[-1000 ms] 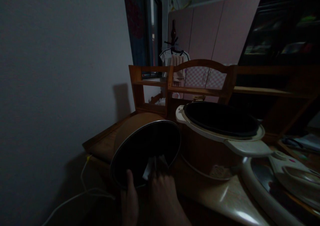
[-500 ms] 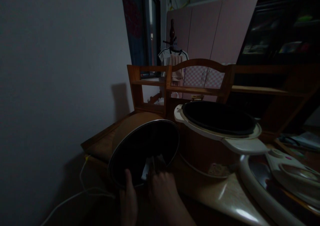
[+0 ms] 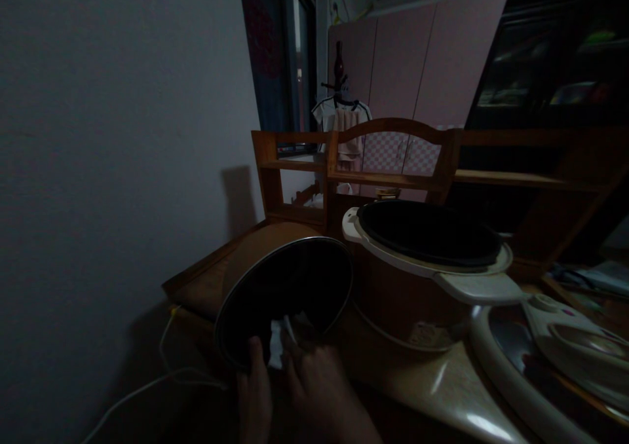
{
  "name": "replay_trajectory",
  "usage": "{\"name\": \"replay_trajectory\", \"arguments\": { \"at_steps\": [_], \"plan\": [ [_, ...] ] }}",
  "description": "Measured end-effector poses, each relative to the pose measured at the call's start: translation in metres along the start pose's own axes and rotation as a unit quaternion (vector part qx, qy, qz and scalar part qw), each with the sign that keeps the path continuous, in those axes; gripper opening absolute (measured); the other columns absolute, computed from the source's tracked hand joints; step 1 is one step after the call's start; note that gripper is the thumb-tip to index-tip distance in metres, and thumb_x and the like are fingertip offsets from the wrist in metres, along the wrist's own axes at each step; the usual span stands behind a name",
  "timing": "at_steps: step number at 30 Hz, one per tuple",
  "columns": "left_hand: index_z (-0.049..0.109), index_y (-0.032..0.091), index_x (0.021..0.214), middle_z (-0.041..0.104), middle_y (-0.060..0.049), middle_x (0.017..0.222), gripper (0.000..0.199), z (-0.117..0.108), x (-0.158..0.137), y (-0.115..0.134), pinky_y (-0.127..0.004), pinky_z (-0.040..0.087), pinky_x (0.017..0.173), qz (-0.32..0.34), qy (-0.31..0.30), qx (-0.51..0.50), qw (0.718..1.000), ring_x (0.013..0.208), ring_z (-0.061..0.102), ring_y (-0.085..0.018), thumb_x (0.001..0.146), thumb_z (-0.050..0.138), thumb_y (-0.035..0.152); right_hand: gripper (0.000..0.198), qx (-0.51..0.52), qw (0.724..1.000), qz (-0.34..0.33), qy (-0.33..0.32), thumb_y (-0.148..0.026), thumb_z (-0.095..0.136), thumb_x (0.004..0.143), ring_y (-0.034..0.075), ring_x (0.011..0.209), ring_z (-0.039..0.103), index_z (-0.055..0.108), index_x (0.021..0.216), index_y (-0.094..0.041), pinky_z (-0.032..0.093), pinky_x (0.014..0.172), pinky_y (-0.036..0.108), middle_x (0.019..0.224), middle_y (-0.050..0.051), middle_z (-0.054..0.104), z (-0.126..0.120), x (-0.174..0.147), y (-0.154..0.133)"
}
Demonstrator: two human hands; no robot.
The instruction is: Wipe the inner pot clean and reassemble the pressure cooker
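A dark-lined inner pot (image 3: pixel 263 251) with a tan outside lies tilted on the table, its mouth turned toward me. My left hand (image 3: pixel 255 391) grips the near rim, the thumb inside and the other fingers hidden behind the edge. At the lower part of the mouth, my right hand (image 3: pixel 322 378) is closed on a crumpled white tissue (image 3: pixel 276 344), which sits against the pot's inner wall. To the right stands a rice cooker body (image 3: pixel 393 293) with white handles and a dark opening.
A cooker lid (image 3: pixel 580 346) lies at the right on the shiny tabletop (image 3: pixel 437 391). Behind the pots rises a wooden shelf frame (image 3: pixel 393 181). A white cord (image 3: pixel 132 398) hangs off the table's left side, near the wall (image 3: pixel 122 136).
My right hand and the tissue have shifted slightly left and down along the pot's inside. My left hand still holds the rim; the pot has barely moved.
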State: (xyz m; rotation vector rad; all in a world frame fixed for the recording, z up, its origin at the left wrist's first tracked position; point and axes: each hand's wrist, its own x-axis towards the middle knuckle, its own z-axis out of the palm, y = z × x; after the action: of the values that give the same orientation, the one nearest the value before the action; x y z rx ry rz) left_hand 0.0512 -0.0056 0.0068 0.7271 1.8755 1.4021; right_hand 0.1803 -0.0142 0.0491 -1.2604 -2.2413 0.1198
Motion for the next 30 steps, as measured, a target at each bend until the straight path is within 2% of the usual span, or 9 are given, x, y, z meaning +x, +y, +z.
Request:
{"name": "replay_trajectory", "arguments": {
  "at_steps": [3,8,13,16,19,23,26,28,30],
  "plan": [
    [0.065,0.005,0.121,0.068,-0.028,0.117,0.085,-0.003,0.004,-0.003,-0.051,0.046,0.102,-0.074,-0.022,0.035,0.996,0.124,0.057,-0.042,0.085,0.032,0.074,0.040,0.064,0.998,-0.023,-0.006,-0.024,0.041,0.104,0.018,0.127,0.053,0.050,0.143,-0.018,0.044,0.105,0.028,0.141,0.009,0.055,0.002,0.008,-0.011],
    [0.065,0.005,0.119,0.068,-0.029,0.114,0.082,-0.008,0.006,0.000,-0.056,0.044,0.102,-0.041,-0.025,0.031,0.998,0.120,0.059,-0.044,0.086,0.032,0.072,0.039,0.136,0.990,-0.031,-0.008,-0.022,0.038,0.106,0.013,0.134,0.047,0.051,0.143,-0.021,0.035,0.113,0.024,0.143,0.004,0.054,0.004,0.014,-0.017],
    [0.066,0.003,0.118,0.066,-0.033,0.116,0.092,-0.009,0.006,-0.001,-0.054,0.044,0.102,-0.067,-0.058,0.072,0.994,0.120,0.059,-0.044,0.086,0.020,0.076,0.041,0.153,0.987,-0.039,-0.022,-0.021,0.037,0.107,0.010,0.137,0.042,0.047,0.147,-0.024,0.032,0.114,0.022,0.146,0.002,0.050,-0.002,0.008,-0.006],
    [0.065,0.000,0.114,0.065,-0.035,0.116,0.096,-0.010,0.005,0.000,-0.050,0.044,0.104,-0.061,-0.056,0.093,0.992,0.122,0.058,-0.043,0.086,0.016,0.077,0.041,0.127,0.991,-0.022,-0.031,-0.025,0.039,0.106,0.014,0.134,0.046,0.047,0.147,-0.025,0.037,0.111,0.024,0.145,0.004,0.052,-0.007,0.005,0.003],
    [0.062,-0.001,0.119,0.064,-0.034,0.120,0.094,-0.009,0.003,0.005,-0.048,0.042,0.107,-0.045,-0.046,0.096,0.993,0.128,0.054,-0.040,0.088,0.015,0.074,0.039,0.085,0.995,-0.001,-0.041,-0.026,0.038,0.106,0.016,0.120,0.059,0.052,0.142,-0.023,0.046,0.101,0.025,0.133,0.006,0.062,-0.011,0.004,0.012],
    [0.057,0.000,0.129,0.057,-0.030,0.136,0.091,-0.007,0.000,0.009,-0.043,0.036,0.113,-0.022,-0.042,0.067,0.997,0.136,0.047,-0.034,0.091,0.014,0.070,0.034,-0.037,0.997,0.024,-0.065,-0.024,0.038,0.104,0.020,0.096,0.068,0.070,0.113,-0.021,0.050,0.089,0.031,0.105,0.007,0.073,-0.011,0.000,0.021],
    [0.057,0.000,0.129,0.058,-0.030,0.135,0.094,-0.007,-0.001,0.010,-0.044,0.036,0.113,-0.043,-0.036,0.086,0.995,0.136,0.047,-0.035,0.089,0.014,0.073,0.027,-0.131,0.985,0.038,-0.108,-0.022,0.047,0.099,0.023,0.082,0.069,0.073,0.096,-0.019,0.052,0.081,0.034,0.089,0.008,0.073,-0.009,-0.005,0.029],
    [0.057,0.000,0.129,0.059,-0.030,0.133,0.095,-0.008,-0.003,0.013,-0.045,0.038,0.112,-0.056,-0.040,0.097,0.993,0.135,0.048,-0.036,0.088,0.015,0.074,0.023,-0.168,0.978,0.046,-0.118,-0.019,0.051,0.095,0.024,0.084,0.068,0.074,0.095,-0.018,0.053,0.082,0.037,0.089,0.010,0.073,-0.009,-0.006,0.035],
    [0.057,0.000,0.129,0.060,-0.029,0.132,0.092,-0.008,-0.005,0.016,-0.045,0.040,0.111,-0.052,-0.045,0.084,0.994,0.133,0.050,-0.036,0.090,0.016,0.072,0.025,-0.189,0.977,0.048,-0.089,-0.014,0.052,0.092,0.027,0.096,0.068,0.075,0.100,-0.015,0.051,0.092,0.041,0.098,0.013,0.073,-0.011,-0.002,0.042]
  ]
}}
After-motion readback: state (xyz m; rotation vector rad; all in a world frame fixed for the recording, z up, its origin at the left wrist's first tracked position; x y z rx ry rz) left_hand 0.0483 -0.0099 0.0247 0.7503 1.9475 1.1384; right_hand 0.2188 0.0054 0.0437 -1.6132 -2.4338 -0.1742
